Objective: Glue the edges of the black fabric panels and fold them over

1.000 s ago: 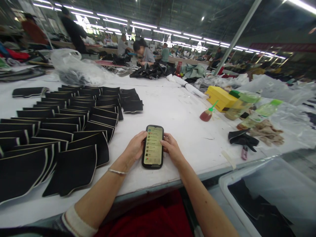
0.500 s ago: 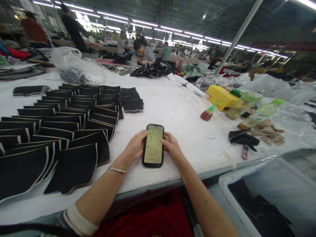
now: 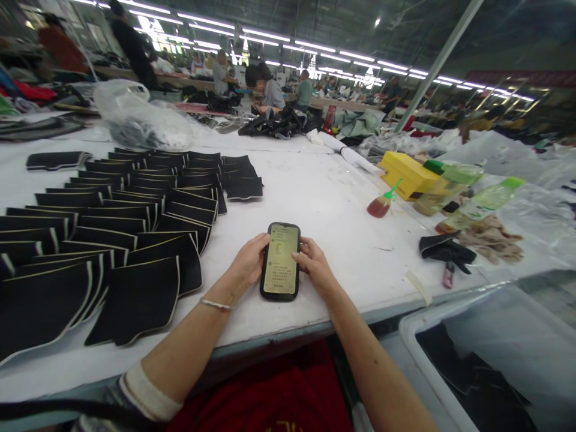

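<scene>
A black-cased smartphone (image 3: 281, 262) is held between my two hands above the near edge of the white table (image 3: 315, 186). Lines of text show on its lit, yellowish screen, too small to read. My left hand (image 3: 250, 260) grips the phone's left side, its fingers partly hidden behind the case. On the other side my right hand (image 3: 315, 266) holds the right edge, with the thumb at the screen's border. To the left, many black fabric pieces (image 3: 139, 294) with pale edges lie in overlapping rows.
A clear plastic bag (image 3: 139, 117) lies at the back left. On the right are a yellow box (image 3: 408, 174), a small red-liquid squeeze bottle (image 3: 380, 206), plastic bottles (image 3: 488, 201) and a beige rag (image 3: 495, 240). A translucent bin (image 3: 407, 327) with black pieces stands at lower right. People work farther back.
The camera view has shifted slightly, so the table things appear a little higher or to the right. Both hands keep their hold on the phone.
</scene>
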`<state>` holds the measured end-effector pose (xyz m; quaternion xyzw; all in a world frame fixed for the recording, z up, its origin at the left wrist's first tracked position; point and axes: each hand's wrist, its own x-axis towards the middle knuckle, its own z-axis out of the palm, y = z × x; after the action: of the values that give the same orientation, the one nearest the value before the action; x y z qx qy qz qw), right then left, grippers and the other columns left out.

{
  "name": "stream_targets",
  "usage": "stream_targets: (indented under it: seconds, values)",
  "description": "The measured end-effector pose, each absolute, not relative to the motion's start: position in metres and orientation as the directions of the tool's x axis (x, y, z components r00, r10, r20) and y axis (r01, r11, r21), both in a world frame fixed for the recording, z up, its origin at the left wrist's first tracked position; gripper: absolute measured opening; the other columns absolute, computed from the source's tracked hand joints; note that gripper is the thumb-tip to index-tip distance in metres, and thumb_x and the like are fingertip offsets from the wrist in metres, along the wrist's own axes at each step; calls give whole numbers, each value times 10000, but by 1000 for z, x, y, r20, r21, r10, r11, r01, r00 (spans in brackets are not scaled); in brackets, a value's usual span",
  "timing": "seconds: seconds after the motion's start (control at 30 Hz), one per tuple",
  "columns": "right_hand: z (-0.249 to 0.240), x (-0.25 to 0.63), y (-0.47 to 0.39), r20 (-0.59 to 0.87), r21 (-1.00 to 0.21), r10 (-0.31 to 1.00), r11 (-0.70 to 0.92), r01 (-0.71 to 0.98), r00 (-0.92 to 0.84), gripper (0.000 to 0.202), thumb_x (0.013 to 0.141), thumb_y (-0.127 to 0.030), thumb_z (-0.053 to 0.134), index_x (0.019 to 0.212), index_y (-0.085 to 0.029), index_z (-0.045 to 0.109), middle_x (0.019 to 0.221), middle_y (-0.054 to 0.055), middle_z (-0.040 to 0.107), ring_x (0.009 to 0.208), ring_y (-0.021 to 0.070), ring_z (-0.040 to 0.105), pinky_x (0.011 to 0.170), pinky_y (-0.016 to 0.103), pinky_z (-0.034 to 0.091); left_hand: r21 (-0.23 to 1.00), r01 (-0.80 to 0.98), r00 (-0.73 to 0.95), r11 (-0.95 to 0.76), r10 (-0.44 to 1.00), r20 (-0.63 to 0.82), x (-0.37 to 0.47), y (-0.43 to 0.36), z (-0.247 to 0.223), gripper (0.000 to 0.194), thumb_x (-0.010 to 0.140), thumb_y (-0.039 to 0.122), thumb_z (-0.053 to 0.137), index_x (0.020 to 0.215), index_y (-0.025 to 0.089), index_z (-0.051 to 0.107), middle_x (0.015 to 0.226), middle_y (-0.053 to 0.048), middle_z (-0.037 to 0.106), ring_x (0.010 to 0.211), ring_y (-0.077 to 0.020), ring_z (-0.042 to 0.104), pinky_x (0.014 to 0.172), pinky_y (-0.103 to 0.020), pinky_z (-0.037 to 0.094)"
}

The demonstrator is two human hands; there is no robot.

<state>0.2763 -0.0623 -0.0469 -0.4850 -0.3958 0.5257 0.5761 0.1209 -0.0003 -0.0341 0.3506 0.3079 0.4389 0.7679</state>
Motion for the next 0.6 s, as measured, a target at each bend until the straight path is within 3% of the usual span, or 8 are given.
stream_targets:
  seconds: [0.6]
  values:
    - [-44, 276, -64, -65, -979, 991, -41, -199, 113, 450, 734, -343, 718, 1121, -254, 507, 1115, 43, 650, 959, 227, 657, 707, 320, 540, 812, -452, 420, 370, 891, -173, 121, 1, -35, 155, 760, 273, 658, 793, 123, 638, 731, -32, 646, 682, -154, 583, 645, -273, 488]
